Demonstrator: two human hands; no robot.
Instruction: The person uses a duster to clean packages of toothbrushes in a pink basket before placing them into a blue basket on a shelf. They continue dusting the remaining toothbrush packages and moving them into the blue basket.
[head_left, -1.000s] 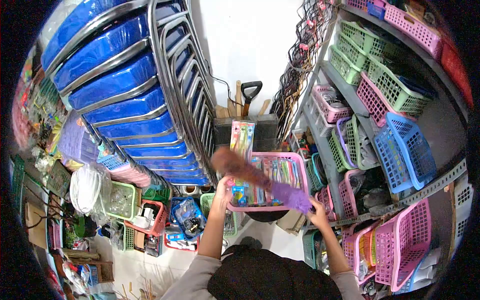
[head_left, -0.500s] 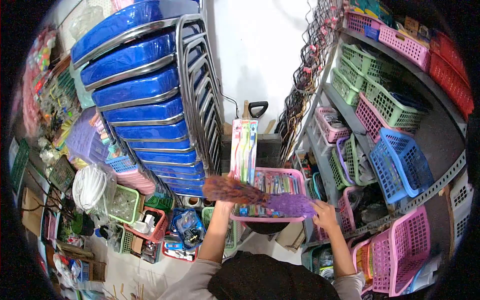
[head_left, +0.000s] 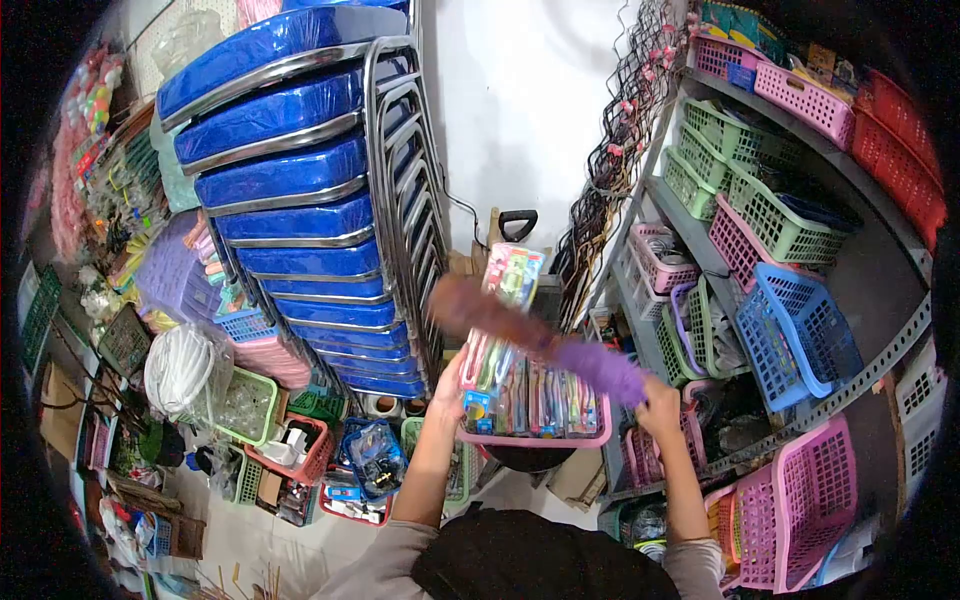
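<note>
My right hand (head_left: 658, 408) is closed around the end of a feather duster, blurred by motion, with a purple part (head_left: 603, 373) near the hand and a brown part (head_left: 490, 312) beyond. In my left hand (head_left: 450, 392) are long packs that look like packaged toothbrushes (head_left: 515, 268), tilted to the right, and the duster crosses in front of them. Below lies a pink basket (head_left: 535, 441) filled with upright rows of similar colourful packs (head_left: 555, 400). The fingers of the left hand are partly hidden behind the packs.
A tall stack of blue chairs (head_left: 300, 225) rises on the left. Metal shelving (head_left: 800, 420) on the right carries plastic baskets, including a blue one (head_left: 800, 330). Several baskets of goods, such as a red one (head_left: 300, 450), stand on the floor at left.
The packs in my left hand have tilted to the right and their lower ends now show. The duster has swung upward at its brown end and sits slightly farther right.
</note>
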